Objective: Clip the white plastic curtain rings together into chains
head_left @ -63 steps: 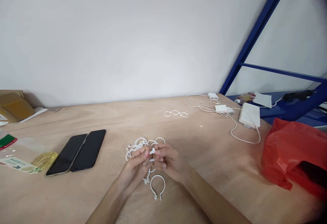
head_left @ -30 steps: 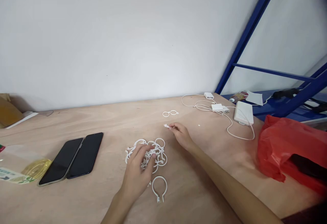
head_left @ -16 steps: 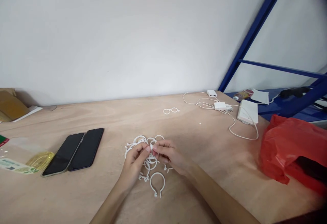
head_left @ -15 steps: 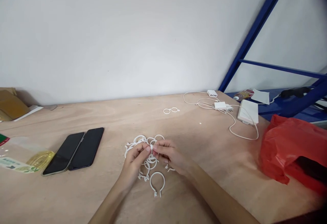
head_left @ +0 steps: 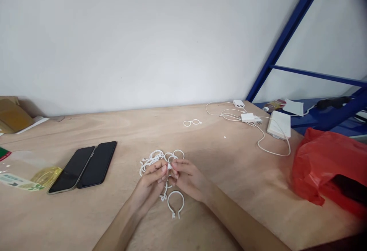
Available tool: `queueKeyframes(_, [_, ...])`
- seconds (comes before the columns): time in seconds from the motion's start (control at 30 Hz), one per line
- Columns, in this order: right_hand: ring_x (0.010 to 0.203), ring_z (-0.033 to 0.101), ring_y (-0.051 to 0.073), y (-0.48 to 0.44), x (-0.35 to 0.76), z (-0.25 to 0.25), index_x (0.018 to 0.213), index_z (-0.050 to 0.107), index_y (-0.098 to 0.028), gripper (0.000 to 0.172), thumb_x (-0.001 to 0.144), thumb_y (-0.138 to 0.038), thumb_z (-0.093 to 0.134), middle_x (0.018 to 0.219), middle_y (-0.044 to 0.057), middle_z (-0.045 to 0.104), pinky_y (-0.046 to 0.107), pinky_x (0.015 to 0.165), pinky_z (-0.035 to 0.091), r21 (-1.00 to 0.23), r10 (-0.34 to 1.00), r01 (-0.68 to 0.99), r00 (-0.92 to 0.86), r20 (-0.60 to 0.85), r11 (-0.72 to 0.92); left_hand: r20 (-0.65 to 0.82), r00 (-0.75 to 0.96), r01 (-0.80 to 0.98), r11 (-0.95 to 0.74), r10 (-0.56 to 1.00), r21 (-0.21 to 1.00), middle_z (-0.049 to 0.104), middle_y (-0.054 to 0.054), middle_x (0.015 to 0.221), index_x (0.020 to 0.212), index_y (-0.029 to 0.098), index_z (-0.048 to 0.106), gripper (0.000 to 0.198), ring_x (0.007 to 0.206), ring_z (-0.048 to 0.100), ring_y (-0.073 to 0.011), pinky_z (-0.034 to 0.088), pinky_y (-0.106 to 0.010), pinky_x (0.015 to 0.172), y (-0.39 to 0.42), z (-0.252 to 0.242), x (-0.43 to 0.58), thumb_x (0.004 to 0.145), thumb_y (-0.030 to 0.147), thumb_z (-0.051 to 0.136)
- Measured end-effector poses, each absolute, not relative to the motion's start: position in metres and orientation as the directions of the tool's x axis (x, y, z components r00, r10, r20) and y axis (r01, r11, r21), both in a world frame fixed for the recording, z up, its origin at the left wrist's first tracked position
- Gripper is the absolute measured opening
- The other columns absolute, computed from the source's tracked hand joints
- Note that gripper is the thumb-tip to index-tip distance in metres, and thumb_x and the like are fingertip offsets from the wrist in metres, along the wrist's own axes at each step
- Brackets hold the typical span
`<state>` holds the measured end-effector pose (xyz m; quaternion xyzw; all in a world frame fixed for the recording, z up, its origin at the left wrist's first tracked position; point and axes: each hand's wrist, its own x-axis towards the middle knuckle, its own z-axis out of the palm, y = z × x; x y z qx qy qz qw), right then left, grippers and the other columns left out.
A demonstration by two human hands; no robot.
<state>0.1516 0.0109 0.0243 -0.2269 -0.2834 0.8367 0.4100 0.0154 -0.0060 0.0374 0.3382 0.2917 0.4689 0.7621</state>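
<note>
So both hands are meeting over the surface (head_left: 218,190), left hand (head_left: 149,184) and right hand (head_left: 189,178), each in a tight thumb-and-finger pinch on the same little white clasp (head_left: 169,166). Can't tell how much of a ring hangs off it, fingers cover that. It's right by the pile of white rings (head_left: 146,162), with one gapped ring (head_left: 176,191) lying just below, nearer the person. Farther back there's a pair of small rings (head_left: 191,122), side by side, looking closed.

My read: the step in hand is fiddly work at that clasp. Next move probably calls for lining the bits up and a firm, even squeeze from both sides, no twisting.
</note>
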Motion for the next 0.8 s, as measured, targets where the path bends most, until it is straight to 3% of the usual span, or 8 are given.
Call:
queueKeyframes(0.13, [0.055, 0.035, 0.009, 0.009, 0.146, 0.017, 0.054, 0.051, -0.016, 0.029, 0.068, -0.026, 0.074, 0.055, -0.003, 0.042, 0.025, 0.057, 0.031, -0.623, 0.842, -0.62, -0.527, -0.118, -0.476, -0.118, 0.388, -0.529, 0.325, 0.914, 0.783, 0.055, -0.003, 0.063, 0.058, 0.015, 0.054, 0.027, 0.07, 0.055, -0.0164, 0.045, -0.029, 0.07, -0.005, 0.035, 0.015, 0.072, 0.03, 0.072])
queueKeyframes(0.37, [0.057, 0.035, 0.01, 0.011, 0.147, 0.018, 0.053, 0.048, -0.017, 0.03, 0.073, -0.027, 0.068, 0.056, -0.003, 0.039, 0.026, 0.061, 0.034, -0.534, 0.835, -0.697, -0.55, -0.032, -0.48, -0.064, 0.323, -0.669, 0.275, 0.944, 0.69, 0.045, 0.002, 0.06, 0.062, 0.016, 0.054, 0.023, 0.061, 0.045, -0.011, 0.042, -0.026, 0.067, -0.005, 0.037, 0.012, 0.073, 0.026, 0.071])
queueKeyframes(0.43, [0.057, 0.036, 0.011, 0.011, 0.149, 0.02, 0.054, 0.05, -0.017, 0.03, 0.075, -0.029, 0.068, 0.056, -0.003, 0.041, 0.027, 0.061, 0.034, -0.55, 0.825, -0.685, -0.565, -0.015, -0.478, -0.051, 0.344, -0.637, 0.273, 0.938, 0.721, 0.045, 0.001, 0.061, 0.061, 0.015, 0.053, 0.025, 0.062, 0.045, -0.0116, 0.041, -0.026, 0.065, -0.006, 0.039, 0.011, 0.075, 0.029, 0.07])
queueKeyframes(0.57, [0.057, 0.041, 0.011, 0.015, 0.154, 0.021, 0.055, 0.054, -0.016, 0.026, 0.072, -0.03, 0.069, 0.056, -0.001, 0.047, 0.027, 0.059, 0.033, -0.699, 0.853, -0.586, -0.517, -0.065, -0.409, -0.087, 0.284, -0.481, 0.22, 0.955, 0.848, 0.047, 0.001, 0.06, 0.06, 0.015, 0.054, 0.03, 0.06, 0.044, -0.0112, 0.038, -0.025, 0.063, -0.005, 0.034, 0.011, 0.073, 0.036, 0.071])
queueKeyframes(0.67, [0.059, 0.044, 0.011, 0.021, 0.16, 0.02, 0.058, 0.06, -0.015, 0.022, 0.07, -0.032, 0.069, 0.061, 0.0, 0.054, 0.025, 0.058, 0.032, -0.851, 0.915, -0.439, -0.388, -0.112, -0.29, -0.056, 0.18, -0.253, 0.101, 0.982, 0.962, 0.056, -0.001, 0.066, 0.07, 0.016, 0.062, 0.025, 0.065, 0.049, -0.0136, 0.038, -0.026, 0.063, -0.001, 0.024, 0.008, 0.075, 0.04, 0.07])
queueKeyframes(0.8, [0.057, 0.043, 0.01, 0.037, 0.176, 0.02, 0.066, 0.066, -0.016, 0.02, 0.067, -0.036, 0.069, 0.063, -0.001, 0.056, 0.024, 0.055, 0.031, -0.969, 0.991, -0.236, -0.12, -0.051, -0.079, 0.154, 0.066, 0.148, -0.162, 0.986, 0.976, 0.065, -0.004, 0.083, 0.077, 0.019, 0.068, 0.017, 0.081, 0.056, -0.0193, 0.039, -0.029, 0.074, 0.0, 0.019, 0.006, 0.078, 0.036, 0.066])
